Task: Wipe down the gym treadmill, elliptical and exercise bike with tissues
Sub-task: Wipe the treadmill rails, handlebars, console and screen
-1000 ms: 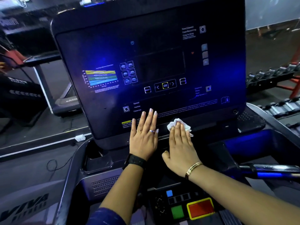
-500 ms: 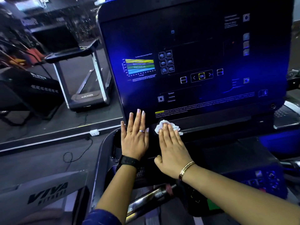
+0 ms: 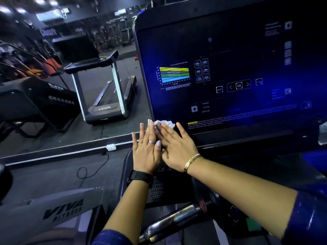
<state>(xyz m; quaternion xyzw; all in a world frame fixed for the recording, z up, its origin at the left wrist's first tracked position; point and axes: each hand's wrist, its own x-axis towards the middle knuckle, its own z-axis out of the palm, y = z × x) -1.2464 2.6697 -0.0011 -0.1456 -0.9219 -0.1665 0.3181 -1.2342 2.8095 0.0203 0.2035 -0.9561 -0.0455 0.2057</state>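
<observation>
Left hand (image 3: 146,149): our fingers straight and flat, holding nothing.
Right hand (image 3: 177,147): our flat fingers press tissue (image 3: 165,123).
Tissue axis: left-right along treadmill console (image 3: 238,112).

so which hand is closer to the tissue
Right. The right hand lies flat with its fingertips on the tissue, pressing it to the lower edge of the treadmill screen. The left hand lies flat just left of it, fingertips beside the tissue.

Treadmill console (image 3: 233,43): buttons "OK", "RESET"; labels "Speed", "Incline", "Calories"; fine print beside the yellow tag is too small to read. Grey cover (image 3: 26,218), lower left: "VIVA", line below blurred.
</observation>
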